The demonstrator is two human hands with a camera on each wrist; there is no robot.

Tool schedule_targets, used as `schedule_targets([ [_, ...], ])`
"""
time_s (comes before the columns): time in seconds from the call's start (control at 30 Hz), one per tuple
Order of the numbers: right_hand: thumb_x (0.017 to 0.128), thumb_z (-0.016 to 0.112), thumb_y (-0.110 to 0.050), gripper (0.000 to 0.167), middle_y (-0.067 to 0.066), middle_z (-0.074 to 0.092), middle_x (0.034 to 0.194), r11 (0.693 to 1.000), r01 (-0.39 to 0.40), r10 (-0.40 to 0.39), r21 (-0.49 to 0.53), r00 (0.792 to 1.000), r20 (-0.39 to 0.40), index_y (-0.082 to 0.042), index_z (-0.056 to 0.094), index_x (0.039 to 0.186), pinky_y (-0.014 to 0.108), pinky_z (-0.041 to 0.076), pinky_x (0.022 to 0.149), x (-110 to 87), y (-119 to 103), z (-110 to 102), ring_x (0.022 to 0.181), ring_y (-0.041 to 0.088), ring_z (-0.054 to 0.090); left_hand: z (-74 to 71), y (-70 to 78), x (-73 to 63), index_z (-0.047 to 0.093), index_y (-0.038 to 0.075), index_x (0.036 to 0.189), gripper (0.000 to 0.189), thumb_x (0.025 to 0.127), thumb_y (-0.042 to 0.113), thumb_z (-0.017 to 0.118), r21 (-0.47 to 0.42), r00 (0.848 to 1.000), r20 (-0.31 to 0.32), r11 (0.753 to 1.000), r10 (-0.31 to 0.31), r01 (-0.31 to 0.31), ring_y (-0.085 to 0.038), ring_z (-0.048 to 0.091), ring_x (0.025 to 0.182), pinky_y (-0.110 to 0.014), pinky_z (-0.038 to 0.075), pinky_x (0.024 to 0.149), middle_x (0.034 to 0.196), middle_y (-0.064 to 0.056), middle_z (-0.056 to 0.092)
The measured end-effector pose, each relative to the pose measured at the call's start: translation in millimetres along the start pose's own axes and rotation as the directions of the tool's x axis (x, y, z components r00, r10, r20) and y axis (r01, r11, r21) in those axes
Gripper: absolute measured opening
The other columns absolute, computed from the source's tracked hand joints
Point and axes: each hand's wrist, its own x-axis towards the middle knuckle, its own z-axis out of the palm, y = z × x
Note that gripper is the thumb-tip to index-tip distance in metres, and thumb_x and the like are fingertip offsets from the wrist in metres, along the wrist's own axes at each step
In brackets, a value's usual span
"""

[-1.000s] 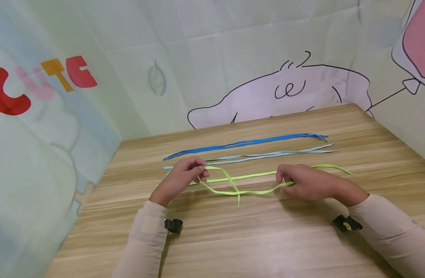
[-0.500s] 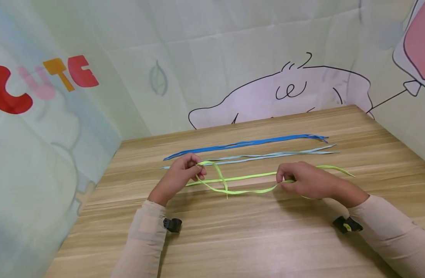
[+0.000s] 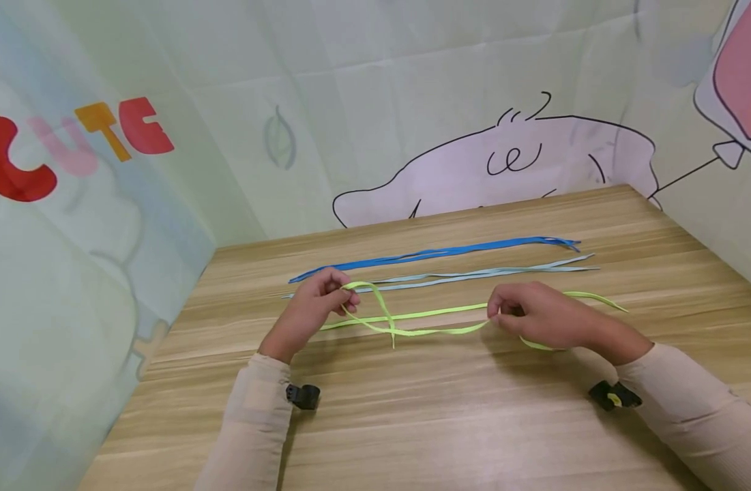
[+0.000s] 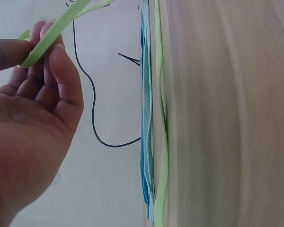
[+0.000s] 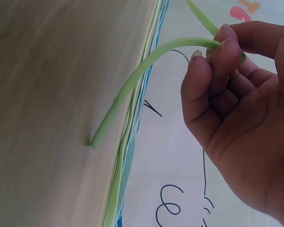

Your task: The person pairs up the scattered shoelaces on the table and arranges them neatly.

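A yellow-green shoelace [image 3: 439,332] is stretched between both hands above the table. My left hand [image 3: 314,303] pinches it between thumb and fingers, and from there a bent length hangs down and crosses the stretched part. In the left wrist view the lace [image 4: 54,35] passes over the curled fingertips. My right hand [image 3: 537,315] pinches the lace toward its other end, and a short tail [image 5: 132,80] curves down toward the wood in the right wrist view. Behind the hands, a second yellow-green shoelace [image 3: 436,312] lies across the table, partly hidden by the right hand.
Farther back on the wooden table [image 3: 449,409] lie a pair of light blue shoelaces [image 3: 473,273] and a bundle of darker blue shoelaces [image 3: 449,251], roughly parallel. A printed cloth [image 3: 363,95] hangs behind the table and along its sides.
My left hand has drifted slightly left and up, and the hanging end has shifted left with it. The right hand stays nearly in place, its lace tail now showing below the palm.
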Motion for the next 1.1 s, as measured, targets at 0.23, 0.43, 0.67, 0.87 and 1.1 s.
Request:
schedule_targets([
  [0.23, 0.100, 0.061, -0.012, 0.004, -0.006, 0.056, 0.071, 1.000, 0.005, -0.004, 0.021, 0.999, -0.043, -0.013, 0.064, 0.099, 0.030, 0.044, 0.063, 0.1, 0.6, -3.2, 0.064, 0.012, 0.051, -6.1, -3.0, 0.2, 0.051, -0.008, 0.107, 0.014, 0.103, 0.006, 0.054, -0.083, 0.998, -0.057, 0.995, 0.042, -0.047, -0.028, 0.069, 0.094, -0.041, 0.055, 0.088, 0.102, -0.018, 0.067],
  [0.43, 0.100, 0.060, -0.014, 0.005, -0.004, 0.059, 0.073, 0.999, -0.016, 0.019, 0.039, 0.997, -0.074, -0.013, 0.065, 0.098, 0.031, 0.047, 0.063, -0.2, 3.1, -5.3, 0.066, 0.014, 0.055, -9.3, -3.5, -1.3, 0.052, -0.008, 0.106, 0.010, 0.102, 0.001, 0.055, -0.150, 0.993, -0.112, 0.987, 0.045, -0.062, -0.023, 0.070, 0.095, -0.033, 0.055, 0.087, 0.107, -0.017, 0.068],
  [0.67, 0.099, 0.060, -0.015, 0.006, -0.003, 0.061, 0.078, 0.997, -0.065, 0.068, 0.032, 0.991, -0.116, -0.013, 0.066, 0.099, 0.031, 0.048, 0.066, -1.5, 3.7, -8.6, 0.072, 0.016, 0.056, -16.5, -9.0, -0.9, 0.049, 0.001, 0.097, 0.010, 0.101, 0.003, 0.058, -0.183, 0.983, -0.184, 0.982, 0.018, -0.052, -0.019, 0.069, 0.094, -0.031, 0.056, 0.086, 0.105, -0.012, 0.069],
  [0.87, 0.100, 0.061, -0.018, 0.008, -0.002, 0.060, 0.077, 0.996, -0.076, 0.082, 0.053, 0.989, -0.127, -0.011, 0.066, 0.100, 0.031, 0.047, 0.066, -2.2, 6.0, -12.3, 0.071, 0.016, 0.056, -21.3, -11.6, -1.0, 0.050, 0.000, 0.098, 0.010, 0.099, 0.002, 0.060, -0.219, 0.972, -0.233, 0.974, 0.007, -0.059, -0.019, 0.069, 0.097, -0.029, 0.056, 0.083, 0.102, -0.006, 0.070],
  [1.1, 0.101, 0.060, -0.014, 0.010, 0.004, 0.059, 0.077, 0.980, -0.075, 0.093, 0.182, 0.991, -0.093, -0.004, 0.063, 0.103, 0.033, 0.053, 0.061, -1.8, 11.4, -16.1, 0.069, 0.021, 0.059, -23.2, -11.3, -1.2, 0.049, 0.002, 0.096, 0.011, 0.099, -0.002, 0.058, -0.261, 0.960, -0.279, 0.964, -0.019, -0.057, -0.020, 0.069, 0.100, -0.028, 0.056, 0.079, 0.098, -0.001, 0.071],
])
